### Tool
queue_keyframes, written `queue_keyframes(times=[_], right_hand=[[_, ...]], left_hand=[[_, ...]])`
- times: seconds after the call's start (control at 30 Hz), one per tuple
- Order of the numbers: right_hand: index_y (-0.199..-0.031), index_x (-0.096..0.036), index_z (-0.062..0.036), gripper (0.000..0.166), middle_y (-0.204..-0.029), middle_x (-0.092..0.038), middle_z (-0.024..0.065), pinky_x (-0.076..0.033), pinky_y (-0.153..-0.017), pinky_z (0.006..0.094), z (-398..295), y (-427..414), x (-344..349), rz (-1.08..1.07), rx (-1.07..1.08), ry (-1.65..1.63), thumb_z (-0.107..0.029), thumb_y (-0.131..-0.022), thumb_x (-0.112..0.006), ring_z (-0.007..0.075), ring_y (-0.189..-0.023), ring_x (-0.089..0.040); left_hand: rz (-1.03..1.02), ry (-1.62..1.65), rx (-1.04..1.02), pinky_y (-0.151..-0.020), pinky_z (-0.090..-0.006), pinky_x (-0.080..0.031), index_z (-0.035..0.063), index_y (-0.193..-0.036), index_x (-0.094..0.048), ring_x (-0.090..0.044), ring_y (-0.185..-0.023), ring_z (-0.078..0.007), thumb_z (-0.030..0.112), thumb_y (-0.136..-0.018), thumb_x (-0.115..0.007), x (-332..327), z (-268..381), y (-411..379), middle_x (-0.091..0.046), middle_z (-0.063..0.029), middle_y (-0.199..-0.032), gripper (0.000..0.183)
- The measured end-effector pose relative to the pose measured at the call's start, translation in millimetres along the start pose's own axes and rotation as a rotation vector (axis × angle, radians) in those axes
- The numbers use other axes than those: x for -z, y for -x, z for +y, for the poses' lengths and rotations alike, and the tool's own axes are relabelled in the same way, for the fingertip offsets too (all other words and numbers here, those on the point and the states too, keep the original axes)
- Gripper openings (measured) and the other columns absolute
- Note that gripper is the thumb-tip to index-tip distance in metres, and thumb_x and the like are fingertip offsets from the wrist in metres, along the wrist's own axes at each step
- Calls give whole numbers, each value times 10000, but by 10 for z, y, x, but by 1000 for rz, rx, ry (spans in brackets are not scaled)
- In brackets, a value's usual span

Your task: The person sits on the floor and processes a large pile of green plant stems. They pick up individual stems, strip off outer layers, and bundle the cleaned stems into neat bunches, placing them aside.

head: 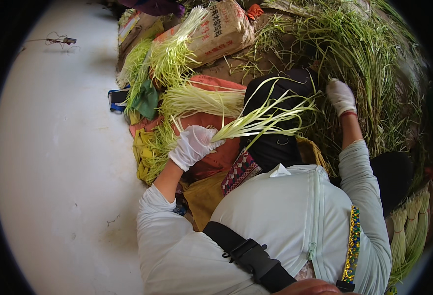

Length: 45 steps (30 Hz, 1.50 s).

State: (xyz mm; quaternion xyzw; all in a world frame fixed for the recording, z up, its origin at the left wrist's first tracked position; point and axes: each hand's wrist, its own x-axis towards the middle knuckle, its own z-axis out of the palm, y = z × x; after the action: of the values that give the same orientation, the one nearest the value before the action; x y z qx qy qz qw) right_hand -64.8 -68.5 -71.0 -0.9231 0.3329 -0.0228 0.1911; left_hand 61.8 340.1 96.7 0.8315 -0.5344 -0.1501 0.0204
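My left hand (196,145), in a thin white glove, is closed on the pale base of a small bunch of yellow-green leafy stalks (264,123); their leaves fan out to the right over my dark trouser leg. My right hand (340,94), gloved the same way, is at the edge of the large heap of green stalks (367,55); its fingertips are hard to make out, so what it holds cannot be told. Beyond my left hand, a thicker bundle of pale stalks (205,100) lies on red sacking (220,155).
A white wall (65,155) runs along the left. A printed sack (220,31) with pale stalks (175,48) on it lies ahead. A green cloth (145,99) and a yellow cloth (142,151) are near the wall. Tied bundles (410,228) lie at the lower right.
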Motion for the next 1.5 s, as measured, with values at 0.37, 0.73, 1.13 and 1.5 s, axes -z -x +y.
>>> queue_keyframes(times=[0.37,0.73,1.13,1.5], right_hand=[[-1045,-673,-154,219,-877,-669,101,-511,-696,361,-984,279,367,-69,812,-341,-177,-840,-597,260,-770,-649],[-847,-639,-42,164,-784,-646,178,-506,-695,436,-893,294,111,-166,406,-73,-132,-772,-524,383,-788,-626],[-1004,-639,-60,233,-911,-663,150,-498,-758,367,-3,-44,233,-3,79,-290,-185,-808,-620,301,-839,-635],[-1320,-470,-275,645,-1289,-517,102,-549,-663,337,-1240,553,384,225,931,-526,36,-755,-470,284,-815,-651]], left_hand=[[21,-175,-79,-566,-411,-454,83,-760,-596,-582,-603,-304,440,-847,-568,170,42,-29,-571,-114,-610,368],[-15,-19,-161,-565,-419,-441,134,-896,-642,-586,-635,-335,434,-879,-531,223,125,-339,-588,-132,-644,320],[-69,139,34,-556,-405,-423,91,-786,-662,-550,-606,-356,573,-794,-591,413,49,-131,-564,-152,-618,488],[-15,-238,-134,-556,-402,-412,93,-668,-608,-519,-563,-310,599,-799,-536,684,312,-132,-484,-115,-528,528]])
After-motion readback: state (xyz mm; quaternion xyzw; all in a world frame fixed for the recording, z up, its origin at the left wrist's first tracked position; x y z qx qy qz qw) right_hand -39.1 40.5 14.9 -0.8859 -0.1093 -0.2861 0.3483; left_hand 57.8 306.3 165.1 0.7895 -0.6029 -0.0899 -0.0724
